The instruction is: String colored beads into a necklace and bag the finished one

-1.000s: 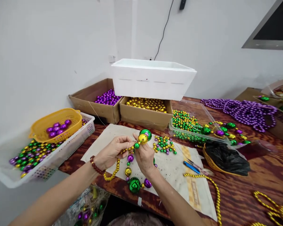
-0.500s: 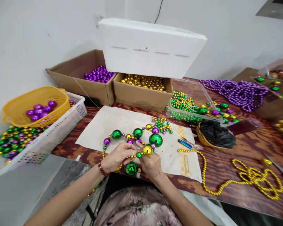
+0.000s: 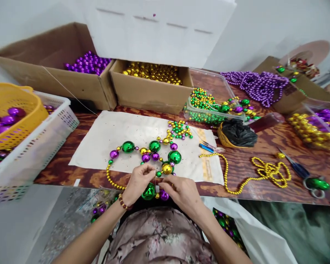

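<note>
My left hand (image 3: 139, 183), with a beaded bracelet at its wrist, pinches a thin thread between thumb and forefinger near the table's front edge. To its right is my right hand (image 3: 183, 190), fingers curled and fingertips drawn together; what they grip is too small to make out. Around both hands lies a bead garland of big green balls (image 3: 174, 157), purple balls (image 3: 114, 154), a gold ball (image 3: 167, 168) and small gold beads (image 3: 108, 176). A green ball (image 3: 148, 191) and a purple ball (image 3: 164, 194) hang between the hands at the edge.
A white cloth (image 3: 90, 146) lies under the garland, with loose small beads (image 3: 180, 128) and a blue cutter (image 3: 206, 147). Cardboard boxes (image 3: 151, 95) of balls stand behind. Scissors (image 3: 298, 168) and a gold bead chain (image 3: 236, 191) lie right; a white basket (image 3: 55, 124) stands left.
My view has tilted down and turned right. My right hand has come away from the gold ball, which now rests on the cloth's front part. The hands are slightly farther apart.
</note>
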Motion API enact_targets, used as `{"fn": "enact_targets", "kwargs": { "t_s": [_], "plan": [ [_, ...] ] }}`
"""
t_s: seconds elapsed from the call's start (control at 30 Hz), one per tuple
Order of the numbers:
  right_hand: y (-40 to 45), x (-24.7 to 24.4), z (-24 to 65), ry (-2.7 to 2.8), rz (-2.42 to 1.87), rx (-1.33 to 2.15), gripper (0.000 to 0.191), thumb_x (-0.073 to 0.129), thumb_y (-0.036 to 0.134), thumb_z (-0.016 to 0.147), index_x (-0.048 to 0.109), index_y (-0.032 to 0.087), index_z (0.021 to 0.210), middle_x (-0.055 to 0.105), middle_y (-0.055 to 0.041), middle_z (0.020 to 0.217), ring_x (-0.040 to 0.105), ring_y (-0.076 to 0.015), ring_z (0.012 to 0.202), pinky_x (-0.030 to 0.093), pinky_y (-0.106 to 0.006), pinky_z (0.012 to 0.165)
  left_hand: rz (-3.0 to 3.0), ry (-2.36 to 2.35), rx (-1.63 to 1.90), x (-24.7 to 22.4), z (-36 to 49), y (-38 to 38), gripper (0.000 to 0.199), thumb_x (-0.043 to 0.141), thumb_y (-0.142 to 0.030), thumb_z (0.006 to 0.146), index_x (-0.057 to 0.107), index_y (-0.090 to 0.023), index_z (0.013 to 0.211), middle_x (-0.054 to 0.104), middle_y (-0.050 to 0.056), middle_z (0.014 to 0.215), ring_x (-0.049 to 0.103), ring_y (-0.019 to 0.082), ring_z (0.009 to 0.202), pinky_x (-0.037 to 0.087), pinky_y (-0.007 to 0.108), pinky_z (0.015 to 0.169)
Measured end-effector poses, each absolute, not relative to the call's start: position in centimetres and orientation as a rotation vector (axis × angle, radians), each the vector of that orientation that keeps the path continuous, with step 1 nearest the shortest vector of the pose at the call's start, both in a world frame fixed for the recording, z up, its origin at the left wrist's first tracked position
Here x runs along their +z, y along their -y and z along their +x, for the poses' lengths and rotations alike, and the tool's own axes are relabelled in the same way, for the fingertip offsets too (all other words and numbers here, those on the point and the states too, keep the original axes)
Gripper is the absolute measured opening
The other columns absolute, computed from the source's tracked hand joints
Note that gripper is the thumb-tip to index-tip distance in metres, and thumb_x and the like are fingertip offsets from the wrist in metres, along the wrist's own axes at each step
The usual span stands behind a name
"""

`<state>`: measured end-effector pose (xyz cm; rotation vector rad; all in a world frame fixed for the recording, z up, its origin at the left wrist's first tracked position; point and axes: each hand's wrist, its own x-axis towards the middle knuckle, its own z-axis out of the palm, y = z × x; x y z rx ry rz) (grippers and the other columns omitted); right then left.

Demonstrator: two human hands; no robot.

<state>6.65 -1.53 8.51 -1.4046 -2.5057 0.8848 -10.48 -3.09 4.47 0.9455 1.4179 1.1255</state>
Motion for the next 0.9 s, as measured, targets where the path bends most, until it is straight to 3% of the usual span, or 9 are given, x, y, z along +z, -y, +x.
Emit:
{"fn": "enact_targets", "kwargs": {
  "t_s": [0.1,0.2,0.3,0.4,0.47,0.6,0.73,0.8,0.9],
  "plan": [
    [2.3,7.9,5.7,2.374,-1.493,1.049,0.017,0.058,0.030,0.092,0.073,0.022,0.094,0.073,-0.0015,0.071,0.070,-0.0207,0.068,0.044,-0.026,0.061,1.008,-1.444,1.168,4.1,-10.2,3.6,0.018,0.062,-0.034,0.077,0.063,-0.017,0.071,0.061,-0.001,0.067,0.055,0.013,0.063,0.043,0.021,0.060],
    [2.4,6.8,5.2,1.973,-1.324,1.592,0.024,0.049,0.029,0.093,0.069,0.020,0.085,0.066,0.0016,0.060,0.060,-0.0139,0.047,0.042,-0.023,0.049,1.027,-1.451,1.155,3.8,-10.1,4.1,0.020,0.061,-0.035,0.079,0.062,-0.017,0.073,0.061,-0.001,0.064,0.055,0.013,0.059,0.041,0.021,0.057],
    [0.0,7.3,4.8,1.549,-1.093,1.954,0.022,0.053,0.038,0.090,0.065,0.020,0.085,0.068,0.0010,0.068,0.059,-0.0122,0.044,0.044,-0.022,0.044,1.089,-1.436,1.129,3.6,-10.0,4.6,0.022,0.061,-0.037,0.082,0.064,-0.016,0.073,0.063,0.000,0.067,0.054,0.013,0.061,0.041,0.021,0.058],
    [-4.2,8.7,3.9,1.549,-0.986,1.850,0.022,0.056,0.032,0.089,0.064,0.022,0.107,0.072,-0.0066,0.107,0.071,-0.0173,0.074,0.054,-0.027,0.059,1.120,-1.473,1.147,3.5,-10.0,4.8,0.019,0.061,-0.032,0.083,0.063,-0.016,0.072,0.061,-0.001,0.067,0.052,0.012,0.062,0.040,0.021,0.059],
    [-6.6,9.2,3.5,1.795,-1.048,1.560,0.030,0.055,0.024,0.090,0.063,0.023,0.119,0.068,-0.0094,0.123,0.070,-0.0202,0.092,0.055,-0.032,0.072,1.076,-1.509,1.172,3.5,-10.1,4.8,0.018,0.061,-0.031,0.082,0.062,-0.017,0.071,0.058,-0.002,0.064,0.049,0.011,0.059,0.038,0.020,0.057],
    [-8.0,8.8,3.9,2.495,-0.948,1.072,0.028,0.052,0.006,0.088,0.073,0.020,0.102,0.073,-0.0074,0.108,0.067,-0.0229,0.100,0.050,-0.036,0.087,1.005,-1.517,1.194,3.6,-10.5,4.7,0.020,0.062,-0.034,0.083,0.062,-0.017,0.073,0.056,-0.003,0.063,0.044,0.009,0.054,0.036,0.020,0.053],
    [-7.7,8.0,4.3,2.761,-0.661,0.909,0.028,0.059,0.003,0.087,0.074,0.020,0.103,0.071,-0.0083,0.117,0.063,-0.0233,0.105,0.045,-0.034,0.089,1.040,-1.509,1.209,3.6,-10.6,4.6,0.020,0.064,-0.034,0.084,0.063,-0.016,0.073,0.056,-0.003,0.065,0.044,0.009,0.056,0.034,0.019,0.052],
    [-7.9,7.7,4.1,2.788,-0.576,0.927,0.017,0.064,0.008,0.088,0.075,0.019,0.093,0.072,-0.0075,0.108,0.063,-0.0221,0.099,0.044,-0.033,0.085,1.048,-1.509,1.210,3.6,-10.6,4.5,0.020,0.064,-0.034,0.085,0.064,-0.017,0.074,0.054,-0.003,0.063,0.042,0.008,0.054,0.032,0.019,0.050],
    [-8.7,7.4,4.2,2.646,-0.545,1.231,0.015,0.066,0.011,0.089,0.073,0.017,0.077,0.072,-0.0028,0.084,0.064,-0.0166,0.081,0.043,-0.026,0.075,1.020,-1.500,1.220,3.6,-10.8,4.2,0.020,0.064,-0.036,0.087,0.066,-0.017,0.078,0.048,-0.005,0.056,0.037,0.007,0.047,0.030,0.019,0.046]
  ]
}}
